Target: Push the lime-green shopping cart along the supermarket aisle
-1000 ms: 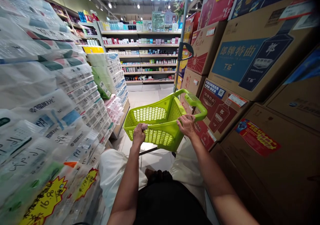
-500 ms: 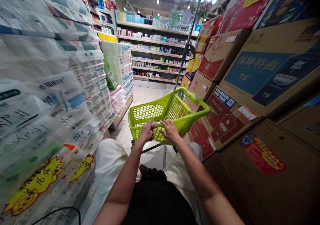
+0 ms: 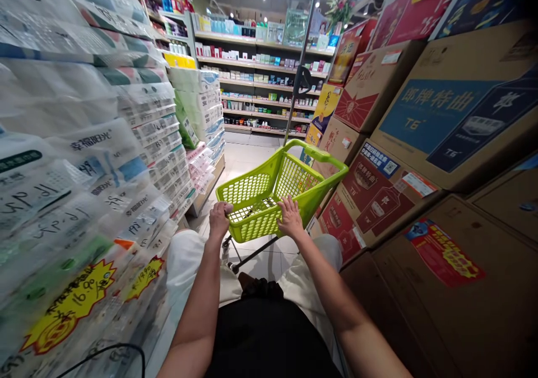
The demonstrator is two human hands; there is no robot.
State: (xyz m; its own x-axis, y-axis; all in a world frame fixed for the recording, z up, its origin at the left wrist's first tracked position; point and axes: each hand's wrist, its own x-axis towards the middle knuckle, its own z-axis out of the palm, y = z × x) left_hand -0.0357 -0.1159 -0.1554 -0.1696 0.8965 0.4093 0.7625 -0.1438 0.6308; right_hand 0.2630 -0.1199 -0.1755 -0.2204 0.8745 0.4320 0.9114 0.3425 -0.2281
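Observation:
A lime-green shopping cart (image 3: 247, 190) with a perforated plastic basket stands in front of my knees, its handle toward the right. My left hand (image 3: 219, 219) is closed at the basket's near left corner. A small crumpled greyish cloth (image 3: 228, 207) sticks out of its fingers; most of it is hidden. My right hand (image 3: 290, 217) rests on the near side rim of the basket, fingers spread and holding nothing. The cart's dark wheel (image 3: 234, 267) shows below the basket. A tall pole (image 3: 299, 70) with a dark hook-like part rises behind the cart.
Stacked white tissue packs (image 3: 138, 109) with yellow price tags (image 3: 71, 305) line the left side. Cardboard boxes (image 3: 420, 126) are piled close on the right. Shelves (image 3: 260, 81) of small goods stand across the far end of the pale tiled floor (image 3: 244, 154).
My left hand has moved left along the rim to the basket's corner, taking the cloth with it. My right hand has risen slightly and spread its fingers. The cart has turned slightly.

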